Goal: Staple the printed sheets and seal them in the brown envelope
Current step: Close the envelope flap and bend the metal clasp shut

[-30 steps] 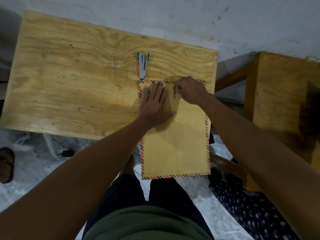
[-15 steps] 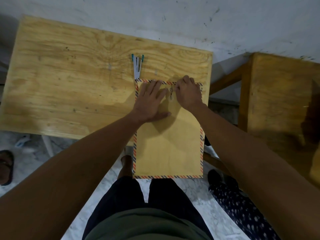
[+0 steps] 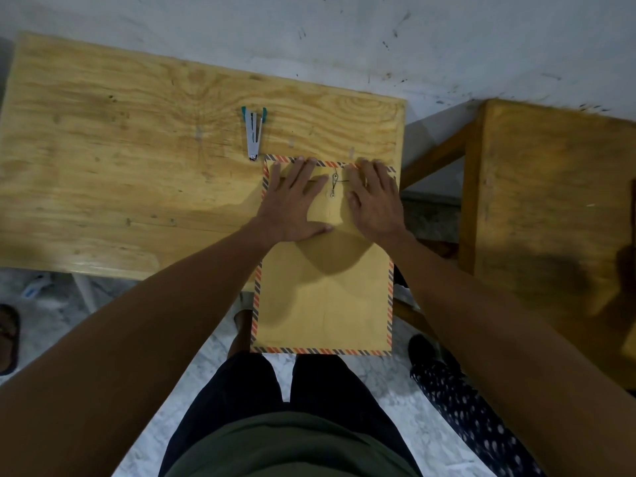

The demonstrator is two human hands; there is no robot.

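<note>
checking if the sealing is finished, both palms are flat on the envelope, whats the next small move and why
Probably lift both hands away. The left hand and right hand press flat on the brown envelope, and the string clasp between them looks wound.

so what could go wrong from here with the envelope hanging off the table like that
1. About half of the brown envelope overhangs the table edge; if the left hand and right hand lift, it may tip off.
2. The string clasp looks loosely wound, so the flap could reopen.
3. The stapler sits close and could get knocked.
</note>
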